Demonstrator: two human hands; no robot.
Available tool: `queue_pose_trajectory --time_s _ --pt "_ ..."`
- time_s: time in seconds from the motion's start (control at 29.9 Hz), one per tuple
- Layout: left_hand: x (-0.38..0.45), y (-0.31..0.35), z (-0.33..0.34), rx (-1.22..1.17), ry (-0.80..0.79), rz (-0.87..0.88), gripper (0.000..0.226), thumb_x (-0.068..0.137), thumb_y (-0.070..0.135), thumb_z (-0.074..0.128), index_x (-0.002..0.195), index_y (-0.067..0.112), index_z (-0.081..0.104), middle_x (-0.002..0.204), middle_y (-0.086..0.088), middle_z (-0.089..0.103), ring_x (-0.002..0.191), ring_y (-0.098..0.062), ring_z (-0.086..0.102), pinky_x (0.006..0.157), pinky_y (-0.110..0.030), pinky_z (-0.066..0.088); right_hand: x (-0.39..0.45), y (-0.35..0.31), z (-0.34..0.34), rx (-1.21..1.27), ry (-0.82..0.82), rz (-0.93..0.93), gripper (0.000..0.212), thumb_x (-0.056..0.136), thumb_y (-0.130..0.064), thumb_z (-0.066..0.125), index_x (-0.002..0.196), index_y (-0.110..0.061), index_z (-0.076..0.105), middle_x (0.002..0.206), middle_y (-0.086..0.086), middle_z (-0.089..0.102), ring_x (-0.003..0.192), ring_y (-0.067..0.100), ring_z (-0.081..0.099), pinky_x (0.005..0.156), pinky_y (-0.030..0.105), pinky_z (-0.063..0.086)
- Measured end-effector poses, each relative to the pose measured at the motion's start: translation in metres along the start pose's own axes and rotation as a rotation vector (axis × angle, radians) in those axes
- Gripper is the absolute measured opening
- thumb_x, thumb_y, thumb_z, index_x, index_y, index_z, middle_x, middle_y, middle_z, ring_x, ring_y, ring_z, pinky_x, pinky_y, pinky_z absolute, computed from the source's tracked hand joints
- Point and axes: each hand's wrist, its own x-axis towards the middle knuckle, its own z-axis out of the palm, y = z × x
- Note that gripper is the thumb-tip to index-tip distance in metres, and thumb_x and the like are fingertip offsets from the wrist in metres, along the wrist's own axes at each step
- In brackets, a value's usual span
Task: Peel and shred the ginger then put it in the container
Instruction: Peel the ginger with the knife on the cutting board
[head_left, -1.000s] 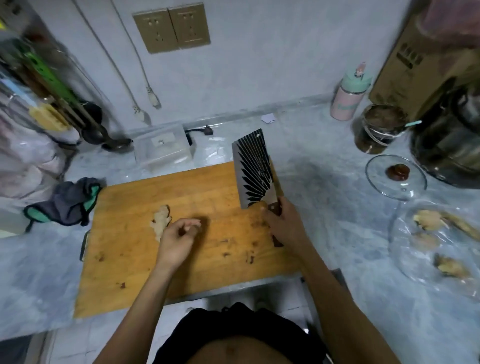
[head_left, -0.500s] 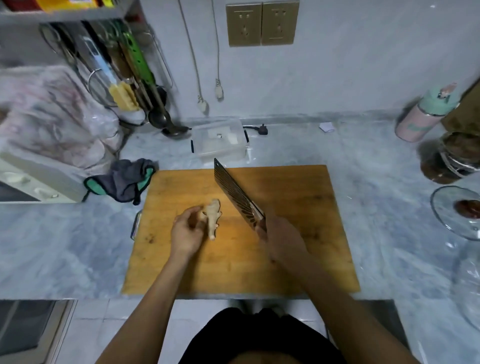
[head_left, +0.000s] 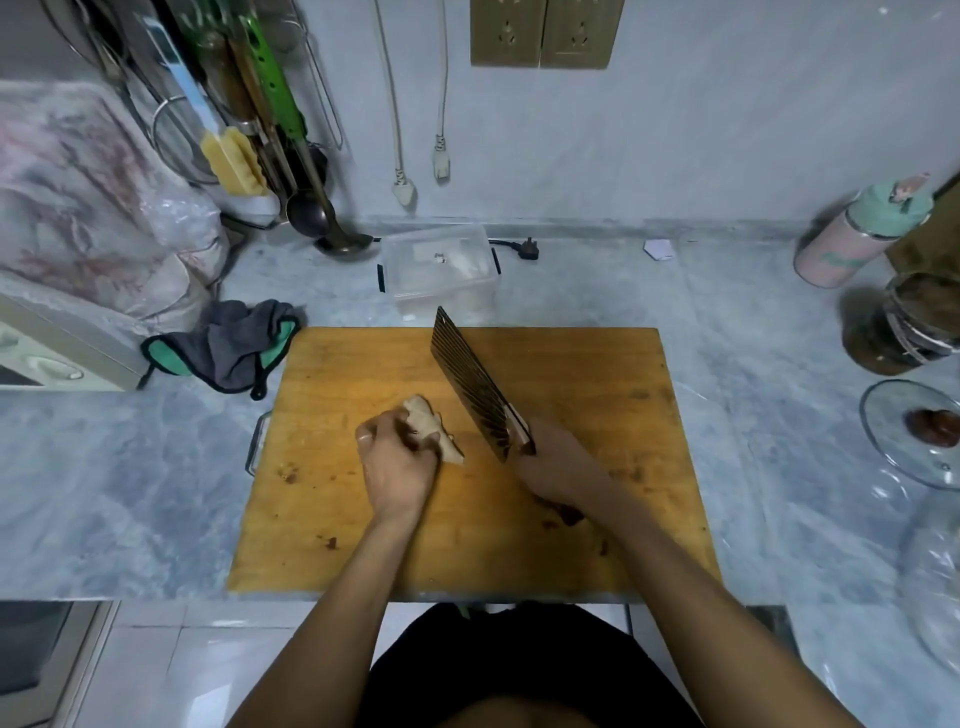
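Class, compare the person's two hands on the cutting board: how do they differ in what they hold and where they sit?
The left hand grips the ginger; the right hand grips the cleaver by its handle. The left hand sits nearer the board's middle, the right hand further right. Both hover over the wooden cutting board, fingers curled.

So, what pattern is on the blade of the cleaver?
The cleaver blade has a dark surface with light, roughly parallel stripes, seen in the head view, the only one.

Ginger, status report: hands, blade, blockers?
Left hand grips ginger on board. Right hand holds cleaver, blade beside ginger. Container behind board, path clear.
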Motion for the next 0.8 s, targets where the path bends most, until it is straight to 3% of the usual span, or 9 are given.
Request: queue_pose_trajectory --time_s 0.07,0.17,0.23,0.33,0.4,0.53,0.63,0.8 --pt "-0.003 -0.003 0.001 0.027 0.002 0.103 0.046 0.084 0.011 0.072 0.127 0.010 0.058 0.117 -0.012 0.058 0.104 -0.023 0.057 0.088 -0.028 0.045 0.000 0.002 -0.004 0.038 0.012 -0.040 0.012 0.099 -0.021 0.050 0.103 -0.012 0.057 0.091 0.004 0.062 0.073 0.015 0.057 0.055 0.023 0.044" --pt "-0.008 -0.008 0.006 0.077 0.036 0.118 0.037 0.088 0.018 0.070 0.123 0.008 0.064 0.118 -0.013 0.062 0.102 -0.026 0.060 0.083 -0.024 0.042 -0.002 0.009 -0.011 -0.025 0.026 -0.109 0.041 0.105 -0.046 0.039 0.086 -0.015 0.057 0.081 0.001 0.061 0.071 0.014 0.058 0.057 0.022 0.041" --pt "-0.011 -0.009 0.010 0.107 0.060 0.095 0.035 0.090 0.022 0.068 0.122 0.008 0.065 0.119 -0.013 0.061 0.104 -0.028 0.060 0.085 -0.029 0.047 -0.005 0.013 -0.013 -0.052 -0.002 -0.151 0.051 0.104 -0.053 0.030 0.076 -0.018 0.052 0.072 -0.001 0.056 0.064 0.012 0.054 0.055 0.022 0.038" --pt "-0.015 -0.010 0.017 0.188 0.100 0.178 0.032 0.094 0.024 0.062 0.121 0.006 0.064 0.133 -0.012 0.053 0.121 -0.031 0.051 0.095 -0.038 0.048 -0.006 0.009 -0.016 -0.073 -0.036 -0.211 0.057 0.106 -0.050 0.026 0.070 -0.015 0.052 0.065 0.000 0.052 0.058 0.013 0.050 0.053 0.018 0.037" --pt "-0.018 -0.015 0.021 0.233 0.114 0.277 0.029 0.097 0.023 0.058 0.120 0.007 0.066 0.138 -0.011 0.051 0.127 -0.029 0.047 0.097 -0.039 0.048 -0.002 0.005 -0.014 -0.105 -0.063 -0.214 0.060 0.106 -0.051 0.024 0.072 -0.013 0.056 0.066 0.003 0.056 0.059 0.014 0.055 0.058 0.023 0.041" --pt "-0.020 -0.027 0.022 0.259 0.086 0.363 0.035 0.099 0.031 0.048 0.124 0.017 0.068 0.141 -0.011 0.052 0.127 -0.027 0.051 0.096 -0.037 0.051 0.005 0.007 -0.010 -0.133 -0.081 -0.184 0.061 0.105 -0.054 0.024 0.087 -0.010 0.062 0.081 0.007 0.063 0.074 0.018 0.061 0.065 0.030 0.045" --pt "-0.020 -0.032 0.017 0.328 0.068 0.445 0.045 0.097 0.038 0.044 0.123 0.012 0.069 0.138 -0.013 0.055 0.121 -0.029 0.057 0.090 -0.037 0.055 0.005 0.008 -0.010 -0.134 -0.078 -0.187 0.063 0.104 -0.057 0.023 0.094 -0.010 0.063 0.088 0.008 0.065 0.082 0.022 0.062 0.078 0.038 0.052" --pt "-0.022 -0.033 0.017 0.399 0.076 0.484 0.046 0.096 0.039 0.043 0.121 0.009 0.069 0.133 -0.013 0.059 0.113 -0.031 0.063 0.082 -0.036 0.056 0.003 0.009 -0.011 -0.151 -0.078 -0.266 0.066 0.104 -0.056 0.023 0.068 -0.012 0.056 0.068 0.006 0.059 0.072 0.022 0.058 0.068 0.037 0.047"
